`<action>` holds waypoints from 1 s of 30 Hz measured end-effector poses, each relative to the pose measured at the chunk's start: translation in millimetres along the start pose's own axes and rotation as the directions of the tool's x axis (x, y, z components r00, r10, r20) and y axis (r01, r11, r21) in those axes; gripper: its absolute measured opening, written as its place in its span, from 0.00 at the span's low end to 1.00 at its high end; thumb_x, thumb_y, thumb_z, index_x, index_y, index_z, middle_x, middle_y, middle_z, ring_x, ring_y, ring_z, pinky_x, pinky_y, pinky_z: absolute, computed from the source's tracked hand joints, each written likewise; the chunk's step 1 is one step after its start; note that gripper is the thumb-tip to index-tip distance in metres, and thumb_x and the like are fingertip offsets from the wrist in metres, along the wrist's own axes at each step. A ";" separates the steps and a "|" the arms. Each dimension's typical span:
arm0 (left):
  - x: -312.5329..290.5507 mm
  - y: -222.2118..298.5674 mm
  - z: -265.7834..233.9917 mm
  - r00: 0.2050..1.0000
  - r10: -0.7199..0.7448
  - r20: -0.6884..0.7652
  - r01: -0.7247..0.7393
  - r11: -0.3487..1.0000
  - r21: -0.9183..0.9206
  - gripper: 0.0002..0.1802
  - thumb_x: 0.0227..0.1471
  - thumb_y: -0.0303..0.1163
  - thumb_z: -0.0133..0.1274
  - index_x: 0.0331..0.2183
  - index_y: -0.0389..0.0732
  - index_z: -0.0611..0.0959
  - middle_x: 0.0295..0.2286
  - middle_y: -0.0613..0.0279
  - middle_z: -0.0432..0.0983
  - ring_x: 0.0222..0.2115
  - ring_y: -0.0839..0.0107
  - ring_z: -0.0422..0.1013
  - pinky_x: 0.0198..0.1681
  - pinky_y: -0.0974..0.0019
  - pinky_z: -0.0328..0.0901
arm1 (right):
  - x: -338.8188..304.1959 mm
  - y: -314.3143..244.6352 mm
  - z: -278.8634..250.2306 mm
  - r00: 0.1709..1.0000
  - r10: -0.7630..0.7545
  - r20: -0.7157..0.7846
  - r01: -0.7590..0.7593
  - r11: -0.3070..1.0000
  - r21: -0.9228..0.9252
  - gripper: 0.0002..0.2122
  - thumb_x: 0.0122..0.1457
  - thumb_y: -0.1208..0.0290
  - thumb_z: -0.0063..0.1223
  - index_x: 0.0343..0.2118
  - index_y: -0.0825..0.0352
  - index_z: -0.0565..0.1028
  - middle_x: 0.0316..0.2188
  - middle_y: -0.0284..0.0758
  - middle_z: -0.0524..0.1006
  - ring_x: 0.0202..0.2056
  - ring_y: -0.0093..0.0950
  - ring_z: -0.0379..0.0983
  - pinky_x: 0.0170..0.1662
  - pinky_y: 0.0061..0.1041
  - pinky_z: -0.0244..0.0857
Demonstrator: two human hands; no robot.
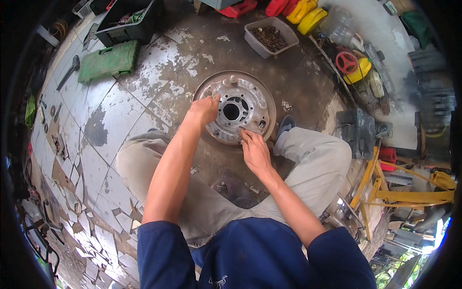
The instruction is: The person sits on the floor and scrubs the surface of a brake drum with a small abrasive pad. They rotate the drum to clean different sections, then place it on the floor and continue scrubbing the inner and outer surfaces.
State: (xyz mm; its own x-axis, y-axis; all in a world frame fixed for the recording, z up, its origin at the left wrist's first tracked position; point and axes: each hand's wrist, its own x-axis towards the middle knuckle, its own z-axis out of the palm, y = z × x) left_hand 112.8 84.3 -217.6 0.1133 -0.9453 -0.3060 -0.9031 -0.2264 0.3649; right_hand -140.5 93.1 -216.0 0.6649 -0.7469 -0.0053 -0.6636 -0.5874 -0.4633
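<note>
A round, worn metal brake backing plate (256,103) lies flat on the floor between my bent legs. It has a large central hole, a ring of small bolt holes and a stud-like knob near its far edge. My left hand (206,110) rests on the plate's left side with its fingers curled in; anything inside them is hidden. At the near side of the central hole, my right hand (255,151) presses its fingertips close together against the metal. A small piece may sit between them, but it is too small to tell.
A grey tub (272,38) of small metal parts stands beyond the plate. To the far left are a green case (108,61), a black crate (127,21) and a dark hammer (69,72). Yellow metal stands (409,196) occupy the right. Broken tiles (91,241) litter the near left.
</note>
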 end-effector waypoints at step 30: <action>6.5 -7.4 12.9 0.999 0.002 -0.049 0.001 0.999 0.051 0.32 0.52 0.22 0.44 0.60 0.39 0.66 0.47 0.46 0.73 0.46 0.49 0.73 0.47 0.53 0.71 | -13.3 -13.3 -3.1 0.985 -0.003 0.173 0.027 0.991 -0.133 0.24 0.63 0.67 0.47 0.62 0.64 0.65 0.64 0.40 0.63 0.62 0.38 0.60 0.61 0.41 0.58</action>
State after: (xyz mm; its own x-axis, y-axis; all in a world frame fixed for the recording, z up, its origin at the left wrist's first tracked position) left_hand 114.8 82.9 -233.6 0.1317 -0.9560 -0.2620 -0.9230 -0.2147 0.3195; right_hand -141.5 110.0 -207.1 0.7163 -0.6799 -0.1572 -0.6855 -0.6434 -0.3409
